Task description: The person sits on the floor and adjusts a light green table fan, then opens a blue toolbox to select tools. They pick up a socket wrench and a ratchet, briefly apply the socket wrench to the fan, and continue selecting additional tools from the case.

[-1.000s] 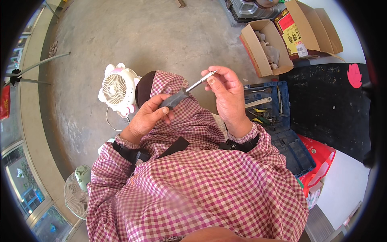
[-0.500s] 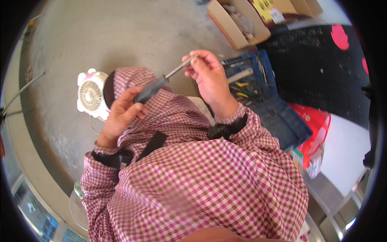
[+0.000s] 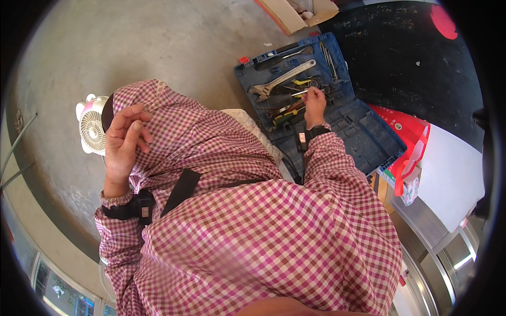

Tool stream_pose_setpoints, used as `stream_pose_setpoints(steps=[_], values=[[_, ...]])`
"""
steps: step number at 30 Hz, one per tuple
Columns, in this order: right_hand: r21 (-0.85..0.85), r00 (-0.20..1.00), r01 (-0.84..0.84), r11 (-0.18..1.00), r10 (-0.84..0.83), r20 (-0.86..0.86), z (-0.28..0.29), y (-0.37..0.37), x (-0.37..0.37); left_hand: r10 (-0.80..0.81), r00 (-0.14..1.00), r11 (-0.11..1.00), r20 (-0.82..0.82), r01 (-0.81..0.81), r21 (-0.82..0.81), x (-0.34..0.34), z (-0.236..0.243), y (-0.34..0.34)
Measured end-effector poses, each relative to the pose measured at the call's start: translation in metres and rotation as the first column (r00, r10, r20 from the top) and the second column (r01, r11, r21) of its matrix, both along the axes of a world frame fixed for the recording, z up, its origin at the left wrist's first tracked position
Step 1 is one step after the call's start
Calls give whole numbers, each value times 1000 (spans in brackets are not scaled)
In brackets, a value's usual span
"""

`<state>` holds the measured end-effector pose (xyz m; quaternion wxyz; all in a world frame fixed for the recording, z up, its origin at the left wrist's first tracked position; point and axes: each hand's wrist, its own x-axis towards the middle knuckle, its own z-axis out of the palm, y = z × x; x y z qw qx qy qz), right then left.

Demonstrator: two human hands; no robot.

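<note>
My left hand (image 3: 128, 138) is raised over my checked-covered leg, fingers loosely bent and apart, holding nothing. My right hand (image 3: 314, 102) reaches into an open blue toolbox (image 3: 370, 131) at the right, pinching the screwdriver by its metal shaft (image 3: 301, 92). An adjustable wrench (image 3: 284, 76) lies in the box above that hand, among several dark and yellow-handled tools (image 3: 287, 116); small pieces around my fingertips are hard to make out.
A white animal-shaped fan (image 3: 90, 131) stands on the concrete floor (image 3: 174, 47) at the left. A cardboard box (image 3: 288, 19) is at the top, a black board (image 3: 400, 63) at right, with a red bag (image 3: 411, 142) and white board (image 3: 450, 179) below it.
My left hand has let go of the screwdriver and moved left. My right hand has carried it right into the toolbox. The view has shifted, bringing the box more fully into sight.
</note>
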<state>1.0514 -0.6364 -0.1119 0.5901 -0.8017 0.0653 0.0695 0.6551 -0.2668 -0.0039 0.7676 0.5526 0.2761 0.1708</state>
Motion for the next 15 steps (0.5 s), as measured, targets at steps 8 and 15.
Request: stream_pose_setpoints(steps=[8,15], values=[[-69,991,59,996,-67,-115,-52,-35,-8,-17,1000,1000,-10,17,12,6,2,-10],[-164,977,109,980,-136,-164,-53,-54,8,-26,1000,1000,10,26,17,14,5,-19]])
